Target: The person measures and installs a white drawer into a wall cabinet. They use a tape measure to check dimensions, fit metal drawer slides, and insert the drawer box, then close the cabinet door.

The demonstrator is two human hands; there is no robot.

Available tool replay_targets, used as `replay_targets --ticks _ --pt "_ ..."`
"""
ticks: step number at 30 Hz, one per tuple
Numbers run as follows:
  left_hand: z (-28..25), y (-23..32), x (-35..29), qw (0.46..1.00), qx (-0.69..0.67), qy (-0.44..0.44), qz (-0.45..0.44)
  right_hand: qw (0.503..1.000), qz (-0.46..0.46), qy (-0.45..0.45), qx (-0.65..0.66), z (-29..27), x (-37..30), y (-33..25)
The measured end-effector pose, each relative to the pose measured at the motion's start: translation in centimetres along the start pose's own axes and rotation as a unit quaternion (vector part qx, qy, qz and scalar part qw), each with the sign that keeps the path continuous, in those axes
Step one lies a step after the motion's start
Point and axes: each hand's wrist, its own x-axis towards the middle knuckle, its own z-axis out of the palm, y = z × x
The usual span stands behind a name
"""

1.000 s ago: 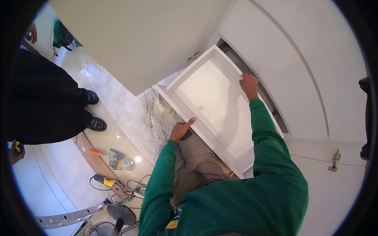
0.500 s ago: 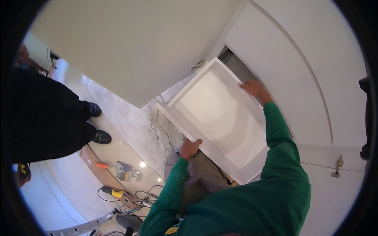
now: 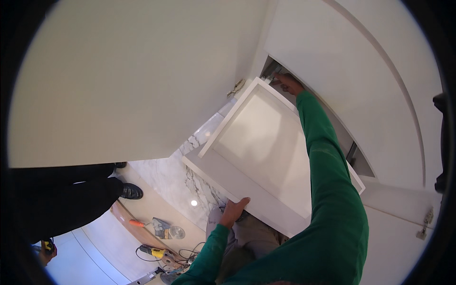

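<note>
A white drawer (image 3: 256, 156) with a wide front panel lies tilted before the cabinet opening, its open top toward me. My left hand (image 3: 232, 212) is closed on the near edge of the front panel, thumb on top and fingers under it. My right hand (image 3: 290, 84) reaches over the drawer's far corner into the dark opening. There its fingers are closed at a metal drawer slide (image 3: 270, 75), index finger stretched along it; the exact grip is partly hidden. Another slide (image 3: 351, 152) shows at the opening's right end.
An open white cabinet door (image 3: 142, 85) fills the upper left; a hinge (image 3: 422, 232) shows at right. A person in black trousers (image 3: 66, 204) stands at left. On the floor are an orange-handled trowel (image 3: 159, 227), a yellow angle grinder (image 3: 159, 254) and cables.
My right hand has let go of the drawer's back edge and moved into the opening. The drawer has shifted slightly away from the cabinet, still held by my left hand.
</note>
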Motion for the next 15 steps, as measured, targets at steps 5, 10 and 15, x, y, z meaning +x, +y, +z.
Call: replay_targets --ticks 5,10,15 --pt "-0.3 -1.1 0.5 1.0 -0.002 -0.011 0.029 0.999 0.035 -0.019 0.035 2.4 3.1 0.4" --pt "-0.3 -0.3 0.1 0.999 -0.007 -0.021 0.024 0.996 0.017 0.075 -0.046 3.2 3.6 1.1" --pt "-0.4 0.7 -0.7 0.999 0.016 -0.019 0.022 0.978 -0.048 0.193 0.058 2.1 3.8 1.8"
